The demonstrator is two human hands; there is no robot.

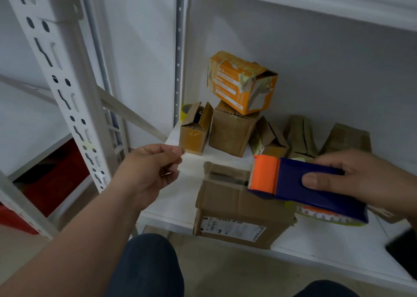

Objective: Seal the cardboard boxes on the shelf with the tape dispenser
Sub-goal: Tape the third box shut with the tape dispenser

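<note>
Tape dispenser in my right grip: dark blue body, bright orange front, yellow-green tape roll underneath.
Nearest box: plain brown cardboard, white label printed with black bars and text on its front.
Top box: orange with white bands of print, pale yellowish tape patches, a white and grey patch on its end.
Middle box: brown cardboard, glossy tan tape.
Small left box: brown, its front shiny amber with tape.
Tape roll behind it: yellowish.
Shelf: white.
Upright post: white metal, dark slots and holes in a repeating pattern.
Crate at left: red.
My trousers: dark blue.
</note>
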